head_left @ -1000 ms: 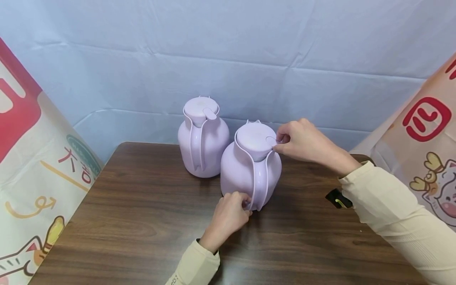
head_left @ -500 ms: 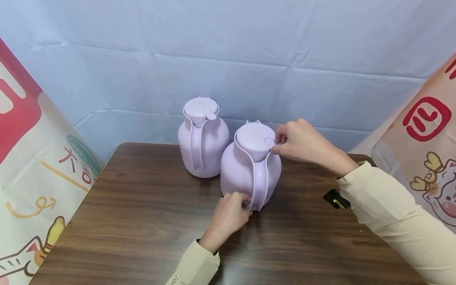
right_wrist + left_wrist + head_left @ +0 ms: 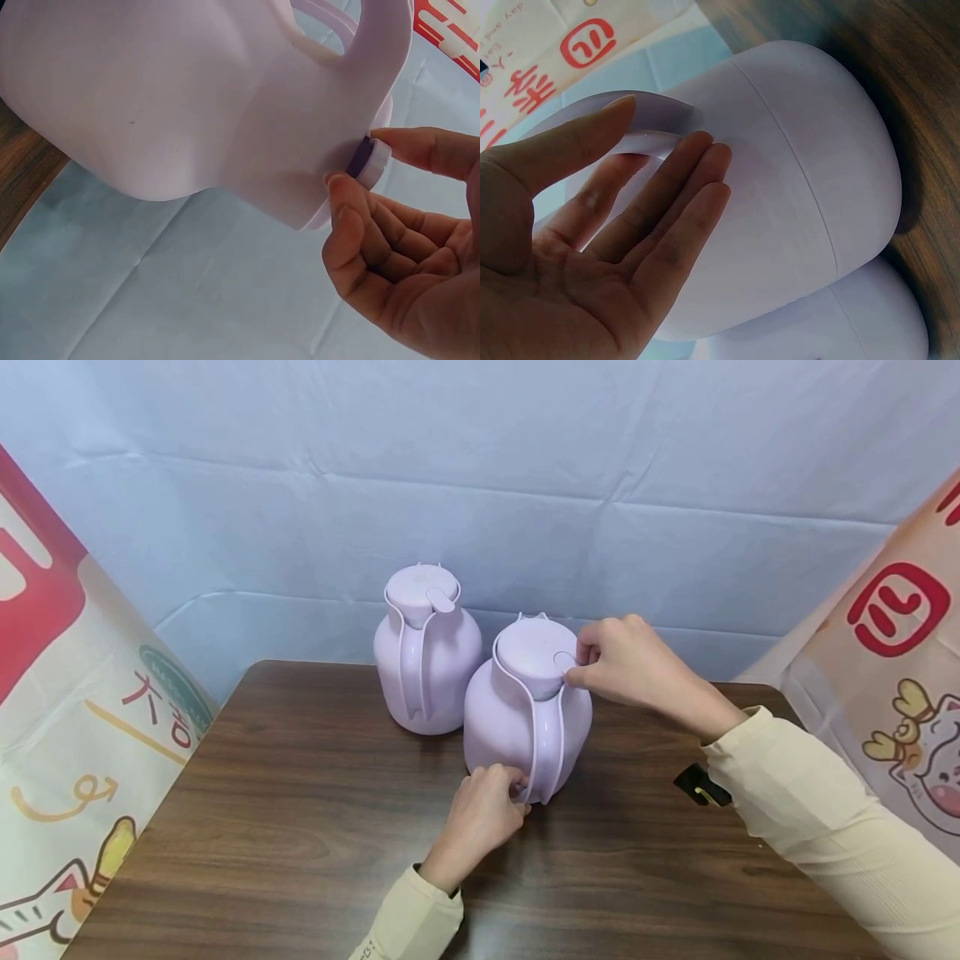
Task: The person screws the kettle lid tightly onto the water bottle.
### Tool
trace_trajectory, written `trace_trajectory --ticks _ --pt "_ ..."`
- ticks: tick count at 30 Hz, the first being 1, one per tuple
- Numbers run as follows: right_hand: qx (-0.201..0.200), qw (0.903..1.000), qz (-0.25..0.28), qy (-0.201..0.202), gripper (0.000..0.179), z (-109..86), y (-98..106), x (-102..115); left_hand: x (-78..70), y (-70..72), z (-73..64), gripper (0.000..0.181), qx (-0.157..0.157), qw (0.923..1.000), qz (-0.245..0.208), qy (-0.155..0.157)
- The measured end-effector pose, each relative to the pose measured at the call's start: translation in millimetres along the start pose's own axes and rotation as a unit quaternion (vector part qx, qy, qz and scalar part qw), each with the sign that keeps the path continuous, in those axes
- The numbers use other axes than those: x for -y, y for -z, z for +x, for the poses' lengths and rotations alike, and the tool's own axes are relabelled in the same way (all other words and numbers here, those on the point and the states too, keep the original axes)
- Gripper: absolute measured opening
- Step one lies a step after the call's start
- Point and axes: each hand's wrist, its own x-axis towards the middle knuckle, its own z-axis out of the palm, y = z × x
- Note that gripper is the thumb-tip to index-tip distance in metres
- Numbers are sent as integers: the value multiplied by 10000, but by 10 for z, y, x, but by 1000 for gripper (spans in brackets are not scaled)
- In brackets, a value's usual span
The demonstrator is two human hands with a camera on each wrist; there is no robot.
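Observation:
A light purple thermos jug (image 3: pixel 498 727) stands upright on the table, its handle toward me. My left hand (image 3: pixel 487 802) holds the lower part of the jug's handle (image 3: pixel 548 743) between thumb and forefinger; the left wrist view shows the other fingers extended by the jug's body. On top sits a round lid (image 3: pixel 532 647) with a small tab at its right edge. My right hand (image 3: pixel 626 660) pinches this tab (image 3: pixel 377 161) between thumb and forefinger, the other fingers curled. Behind to the left stands a second, similar jug (image 3: pixel 442 672), which neither hand touches.
Both jugs stand close together near the back edge of the dark wooden table (image 3: pixel 300 843). A pale blue cloth (image 3: pixel 480 485) hangs behind. Printed cloths hang at the left (image 3: pixel 97 693) and right (image 3: pixel 900 693). A small black item (image 3: pixel 701 785) shows beside the right sleeve.
My right hand has shifted slightly left and toward me, and the lid's tab has turned a little toward the handle. The left hand and both jugs have stayed in place.

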Motion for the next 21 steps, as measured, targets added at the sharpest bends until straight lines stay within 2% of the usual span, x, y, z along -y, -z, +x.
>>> trace_trajectory --ticks 9,21 --pt "-63 9996 92 -251 16 -18 -13 35 -6 1 -2 13 8 10000 -26 21" --pt "-205 9993 68 -295 15 -31 -43 74 2 -7 -4 12 -19 10000 -11 63"
